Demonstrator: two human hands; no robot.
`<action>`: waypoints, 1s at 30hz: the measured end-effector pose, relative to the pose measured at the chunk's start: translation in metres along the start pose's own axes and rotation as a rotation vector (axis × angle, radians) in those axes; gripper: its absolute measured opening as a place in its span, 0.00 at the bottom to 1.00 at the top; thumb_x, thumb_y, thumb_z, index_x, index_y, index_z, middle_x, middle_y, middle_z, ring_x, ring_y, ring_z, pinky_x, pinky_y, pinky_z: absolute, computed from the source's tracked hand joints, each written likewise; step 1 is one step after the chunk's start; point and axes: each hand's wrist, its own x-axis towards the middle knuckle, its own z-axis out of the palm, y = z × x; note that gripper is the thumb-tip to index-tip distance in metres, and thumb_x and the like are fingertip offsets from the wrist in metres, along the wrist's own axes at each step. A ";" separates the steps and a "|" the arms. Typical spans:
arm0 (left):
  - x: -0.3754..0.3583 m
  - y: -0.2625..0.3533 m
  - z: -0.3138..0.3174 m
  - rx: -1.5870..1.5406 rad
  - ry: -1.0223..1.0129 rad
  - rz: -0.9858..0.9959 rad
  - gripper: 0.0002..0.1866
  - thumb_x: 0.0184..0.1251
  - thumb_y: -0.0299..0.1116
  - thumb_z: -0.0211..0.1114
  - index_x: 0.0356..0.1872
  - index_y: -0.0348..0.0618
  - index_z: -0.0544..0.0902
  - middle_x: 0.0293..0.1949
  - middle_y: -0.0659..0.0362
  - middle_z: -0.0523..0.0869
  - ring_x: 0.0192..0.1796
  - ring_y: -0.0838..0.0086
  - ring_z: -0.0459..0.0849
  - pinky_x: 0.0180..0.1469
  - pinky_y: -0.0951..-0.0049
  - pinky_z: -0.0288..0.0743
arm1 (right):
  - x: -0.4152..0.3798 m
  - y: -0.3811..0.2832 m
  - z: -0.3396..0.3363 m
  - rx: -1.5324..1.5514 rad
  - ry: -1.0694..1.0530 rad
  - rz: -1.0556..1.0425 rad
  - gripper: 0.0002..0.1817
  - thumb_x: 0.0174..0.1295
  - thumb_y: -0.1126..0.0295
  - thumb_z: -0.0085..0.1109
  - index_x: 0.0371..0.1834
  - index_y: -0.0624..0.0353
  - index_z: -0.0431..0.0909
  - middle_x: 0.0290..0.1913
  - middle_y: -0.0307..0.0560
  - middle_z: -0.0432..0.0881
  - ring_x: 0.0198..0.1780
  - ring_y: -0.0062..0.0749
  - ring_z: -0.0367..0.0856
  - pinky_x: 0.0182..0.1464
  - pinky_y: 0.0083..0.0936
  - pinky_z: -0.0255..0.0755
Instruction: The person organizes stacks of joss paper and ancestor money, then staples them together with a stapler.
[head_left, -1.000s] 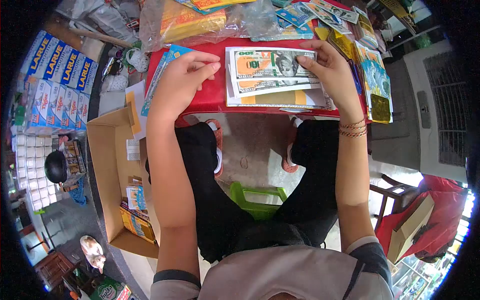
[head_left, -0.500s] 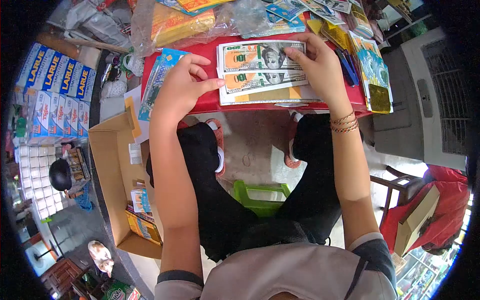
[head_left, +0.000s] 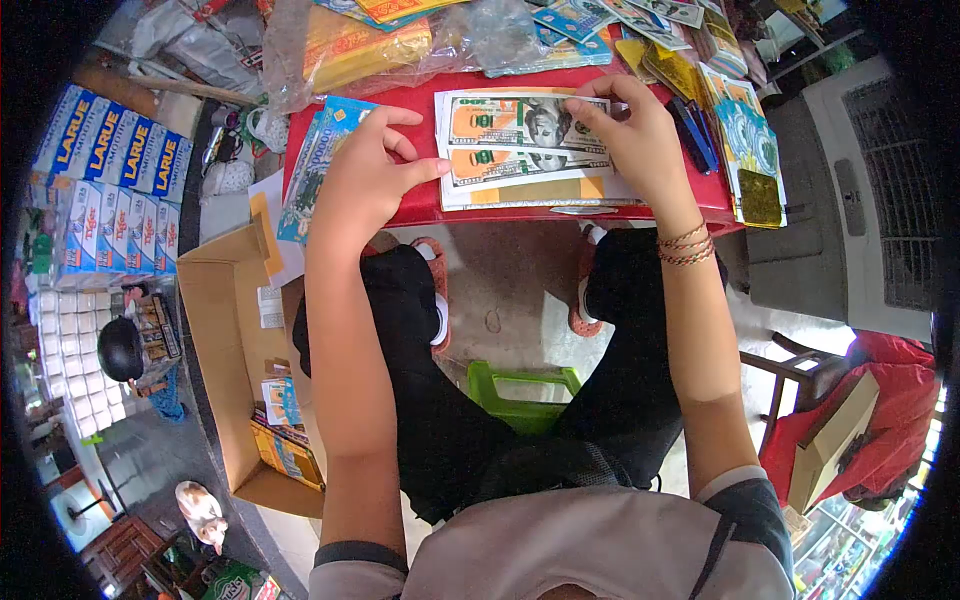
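In the head view, a printed hundred-dollar note (head_left: 490,122) lies over a second such note (head_left: 480,170) on a stack of paper at the red table's near edge. My right hand (head_left: 640,130) pinches the upper note at its right end between thumb and fingers. My left hand (head_left: 375,175) is at the stack's left side, fingers apart, with the thumb tip at the edge of the lower note. Blue printed notes (head_left: 345,112) lie beyond and partly beneath my left hand. What lies lower in the stack is mostly hidden.
Plastic-wrapped yellow paper (head_left: 365,45) lies at the back of the red table (head_left: 425,205). Blue pens (head_left: 695,135) and gold-and-blue paper sheets (head_left: 745,140) are on the right. A cardboard box (head_left: 215,300) stands at the left, and a green stool (head_left: 520,385) is below me.
The upper note has come slightly down toward me, covering more of the lower one. My right hand has shifted a little with it; my left hand has barely moved.
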 end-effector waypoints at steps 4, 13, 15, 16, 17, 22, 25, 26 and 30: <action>-0.003 0.006 0.000 0.013 0.016 0.017 0.28 0.48 0.36 0.77 0.50 0.36 0.78 0.30 0.59 0.81 0.35 0.72 0.79 0.40 0.71 0.72 | 0.001 -0.007 0.001 0.018 -0.022 0.077 0.14 0.56 0.63 0.68 0.37 0.63 0.82 0.31 0.49 0.83 0.32 0.33 0.81 0.38 0.27 0.74; 0.000 0.001 0.003 0.002 0.004 0.017 0.24 0.51 0.35 0.77 0.50 0.42 0.80 0.30 0.67 0.75 0.32 0.82 0.70 0.36 0.79 0.66 | 0.002 -0.003 0.006 0.039 -0.028 0.132 0.14 0.57 0.61 0.67 0.38 0.60 0.83 0.27 0.49 0.84 0.29 0.31 0.81 0.35 0.26 0.74; 0.000 0.001 0.004 0.007 0.008 0.019 0.24 0.51 0.34 0.77 0.50 0.41 0.80 0.29 0.67 0.75 0.31 0.82 0.70 0.36 0.79 0.66 | 0.002 0.002 0.007 0.046 -0.028 0.121 0.14 0.58 0.61 0.67 0.39 0.60 0.83 0.28 0.49 0.84 0.29 0.31 0.81 0.35 0.26 0.74; 0.000 0.001 0.004 0.011 0.014 0.020 0.24 0.51 0.34 0.77 0.50 0.41 0.80 0.29 0.67 0.76 0.31 0.82 0.70 0.36 0.79 0.66 | 0.003 0.004 0.007 0.053 -0.028 0.109 0.14 0.58 0.62 0.67 0.39 0.60 0.82 0.28 0.49 0.84 0.29 0.31 0.82 0.36 0.27 0.74; 0.000 0.002 0.003 0.011 0.013 0.021 0.24 0.51 0.34 0.77 0.50 0.41 0.80 0.29 0.67 0.76 0.31 0.82 0.70 0.36 0.79 0.66 | 0.003 0.004 0.007 0.053 -0.027 0.109 0.14 0.58 0.62 0.67 0.39 0.60 0.82 0.28 0.49 0.84 0.29 0.31 0.82 0.36 0.27 0.74; 0.000 0.004 0.005 0.027 0.025 0.009 0.23 0.52 0.34 0.77 0.49 0.41 0.80 0.28 0.66 0.77 0.31 0.81 0.71 0.36 0.78 0.66 | 0.003 0.004 0.006 0.072 -0.043 0.093 0.13 0.58 0.63 0.67 0.39 0.61 0.82 0.29 0.50 0.84 0.31 0.31 0.82 0.37 0.26 0.74; 0.000 0.004 0.005 0.035 0.021 0.012 0.23 0.52 0.34 0.77 0.49 0.41 0.80 0.28 0.66 0.77 0.31 0.81 0.71 0.36 0.78 0.66 | 0.003 0.001 0.005 0.047 -0.039 0.094 0.13 0.58 0.63 0.67 0.39 0.61 0.82 0.28 0.49 0.84 0.31 0.31 0.82 0.37 0.26 0.74; 0.000 0.004 0.005 0.036 0.019 0.012 0.23 0.52 0.34 0.77 0.49 0.41 0.80 0.28 0.66 0.77 0.31 0.81 0.71 0.36 0.78 0.66 | 0.003 0.000 0.005 0.048 -0.039 0.096 0.13 0.58 0.63 0.67 0.39 0.61 0.82 0.28 0.49 0.84 0.31 0.31 0.82 0.37 0.26 0.74; 0.000 0.003 0.005 0.035 0.016 0.018 0.23 0.52 0.33 0.76 0.49 0.41 0.80 0.28 0.66 0.77 0.31 0.81 0.71 0.36 0.78 0.66 | 0.003 0.000 0.005 0.022 -0.078 0.127 0.13 0.60 0.64 0.67 0.40 0.62 0.82 0.30 0.40 0.83 0.33 0.18 0.77 0.39 0.18 0.71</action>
